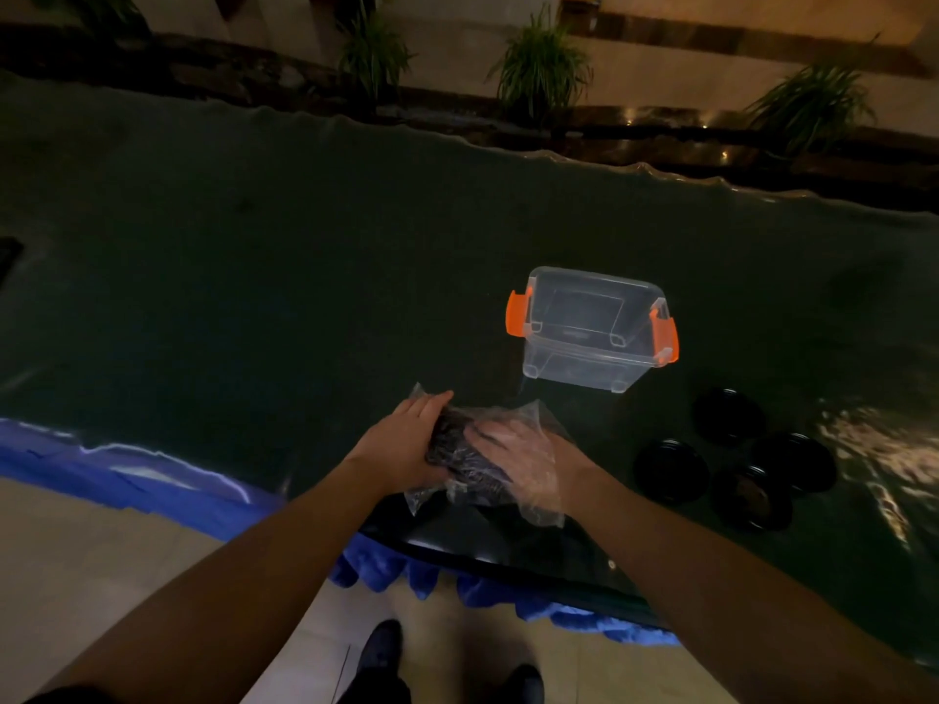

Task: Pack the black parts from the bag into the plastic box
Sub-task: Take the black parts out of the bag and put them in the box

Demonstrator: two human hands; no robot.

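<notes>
Left hand (401, 442) grips bag (472, 459); right hand (518, 457) inside.

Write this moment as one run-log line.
left hand holds bag outside | right hand inside bag on black parts | plastic box empty, lid off

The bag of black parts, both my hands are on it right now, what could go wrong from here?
The bag sits near the table edge, so parts could spill to the floor. The plastic box appears lidded, latches down, blocking packing. In the dim light, loose parts may get lost.
</notes>
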